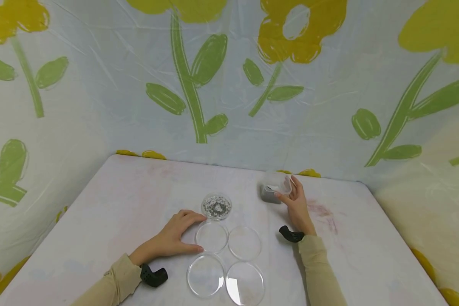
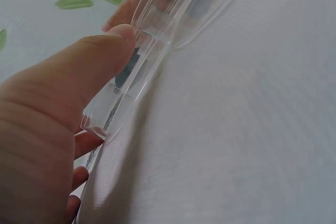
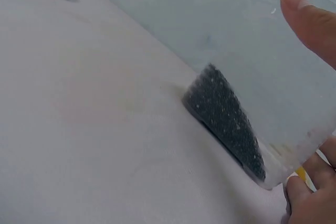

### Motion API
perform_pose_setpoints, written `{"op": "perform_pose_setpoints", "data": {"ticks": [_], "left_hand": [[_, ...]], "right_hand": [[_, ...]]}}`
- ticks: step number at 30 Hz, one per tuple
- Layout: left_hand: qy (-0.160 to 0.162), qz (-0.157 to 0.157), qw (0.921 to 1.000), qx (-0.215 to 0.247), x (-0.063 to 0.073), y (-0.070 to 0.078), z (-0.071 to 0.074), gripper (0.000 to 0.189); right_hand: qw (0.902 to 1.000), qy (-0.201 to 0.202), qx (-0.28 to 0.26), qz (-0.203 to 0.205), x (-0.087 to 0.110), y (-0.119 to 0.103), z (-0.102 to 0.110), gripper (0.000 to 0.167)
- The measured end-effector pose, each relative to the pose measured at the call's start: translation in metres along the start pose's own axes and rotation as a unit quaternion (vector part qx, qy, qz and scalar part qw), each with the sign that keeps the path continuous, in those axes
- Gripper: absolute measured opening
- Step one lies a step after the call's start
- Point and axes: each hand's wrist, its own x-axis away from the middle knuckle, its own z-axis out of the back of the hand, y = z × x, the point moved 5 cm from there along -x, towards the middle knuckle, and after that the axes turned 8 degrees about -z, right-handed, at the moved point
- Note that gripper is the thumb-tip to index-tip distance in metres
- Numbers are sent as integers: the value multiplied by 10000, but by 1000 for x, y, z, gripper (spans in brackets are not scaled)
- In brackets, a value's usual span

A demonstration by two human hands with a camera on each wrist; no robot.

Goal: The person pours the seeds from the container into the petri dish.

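Note:
Several round clear petri dishes stand in a cluster before me. My left hand point(image 1: 172, 238) spans the upper left petri dish point(image 1: 212, 237), thumb at its near rim and fingers at its far rim. In the left wrist view, the thumb point(image 2: 100, 59) presses on the clear rim. Just beyond is another petri dish point(image 1: 216, 207), strewn with dark and white bits. Farther right, my right hand point(image 1: 298, 204) grips a clear plastic container point(image 1: 270, 191) by its right side. Dark grains point(image 3: 226, 121) slope along one side of it in the right wrist view.
Three more clear petri dishes are close by: one on the right point(image 1: 245, 243) and two nearer, a left one point(image 1: 205, 275) and a right one point(image 1: 245, 283). A pale cloth covers the table point(image 1: 145, 191). Behind stands a flower-patterned curtain point(image 1: 229, 106).

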Motion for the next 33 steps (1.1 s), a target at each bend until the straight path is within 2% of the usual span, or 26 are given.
{"op": "perform_pose_setpoints", "data": {"ticks": [6,9,13,24,33], "left_hand": [[1,49,10000,11,0,1,2,76],[3,48,10000,14,0,1,2,75],[-1,73,10000,33,1,0,0,75],[-9,80,10000,-8,0,1,1,75],[-40,128,9999,-32,1,-1,0,76]], "right_hand": [[9977,-287,603,97,-8,3,2,101],[9972,-317,672,128,-9,5,3,102],[9978,-270,574,166,-7,4,2,102],[9957,-25,818,439,-6,1,2,93],[9954,151,840,443,-4,0,3,90]]}}
